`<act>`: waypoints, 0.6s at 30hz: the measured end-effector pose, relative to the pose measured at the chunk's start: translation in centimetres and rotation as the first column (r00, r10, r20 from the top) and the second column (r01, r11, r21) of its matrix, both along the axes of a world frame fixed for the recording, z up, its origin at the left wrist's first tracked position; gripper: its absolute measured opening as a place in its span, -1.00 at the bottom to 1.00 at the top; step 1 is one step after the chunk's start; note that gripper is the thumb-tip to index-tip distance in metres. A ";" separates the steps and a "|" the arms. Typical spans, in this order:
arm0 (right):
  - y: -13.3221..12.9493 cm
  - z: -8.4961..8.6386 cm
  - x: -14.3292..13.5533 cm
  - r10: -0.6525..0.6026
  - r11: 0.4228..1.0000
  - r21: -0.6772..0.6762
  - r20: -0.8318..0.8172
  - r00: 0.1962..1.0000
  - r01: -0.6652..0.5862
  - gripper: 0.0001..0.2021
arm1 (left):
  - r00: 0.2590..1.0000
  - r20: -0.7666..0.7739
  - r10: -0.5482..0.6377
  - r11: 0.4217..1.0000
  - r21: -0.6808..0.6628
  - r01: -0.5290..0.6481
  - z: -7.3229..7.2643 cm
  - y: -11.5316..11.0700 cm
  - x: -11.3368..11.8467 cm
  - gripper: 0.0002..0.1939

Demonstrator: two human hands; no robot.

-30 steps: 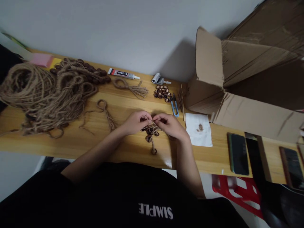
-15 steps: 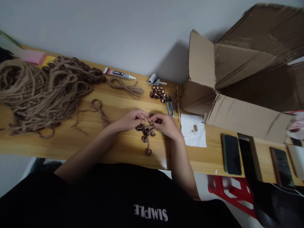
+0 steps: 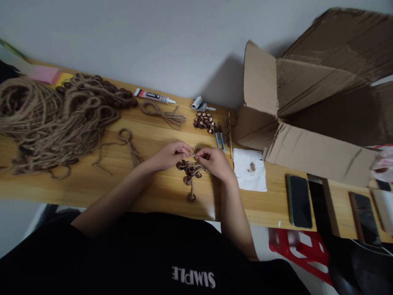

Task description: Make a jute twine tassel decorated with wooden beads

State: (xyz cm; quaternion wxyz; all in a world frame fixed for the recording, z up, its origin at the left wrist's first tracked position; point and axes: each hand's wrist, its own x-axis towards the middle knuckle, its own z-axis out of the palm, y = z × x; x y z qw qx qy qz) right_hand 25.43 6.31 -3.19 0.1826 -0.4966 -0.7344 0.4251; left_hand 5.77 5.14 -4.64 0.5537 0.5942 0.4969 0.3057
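My left hand [image 3: 172, 155] pinches thin brown twine between thumb and fingers. Close beside it, my right hand [image 3: 215, 160] grips the same twine, its fingertips almost meeting those of my left hand. Below the fingers hangs a twine piece with several dark brown nut shells [image 3: 188, 179], one of them lowest on a short cord. Left of my left hand lies a looped twine bundle [image 3: 133, 151]. Another twine bundle [image 3: 166, 116] is farther back. Behind my right hand are small halved shells [image 3: 204, 121] and blue-handled snips [image 3: 219, 137].
A large twine heap [image 3: 46, 123] covers the left. Glue tubes [image 3: 153, 96] lie along the wall. Right of my hands are a wooden stick [image 3: 230, 135], a white tissue [image 3: 250, 169], an open cardboard box [image 3: 319, 147] and a phone [image 3: 299, 200].
Both hands keep almost the same place, with slight finger movement at the twine. The hanging shells have shifted a little.
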 end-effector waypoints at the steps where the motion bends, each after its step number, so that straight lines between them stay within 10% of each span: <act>1: 0.0 0.1 0.0 -0.003 1.000 0.007 0.010 1.000 0.003 -0.90 | 1.000 -0.006 0.000 1.000 0.000 0.000 0.0 0.0 0.1 -0.77; 18: -0.2 -1.2 0.0 -0.009 0.996 -0.089 -0.198 0.980 -0.009 -0.84 | 0.979 -0.128 0.160 0.987 0.052 -0.155 0.0 -0.9 1.9 -0.84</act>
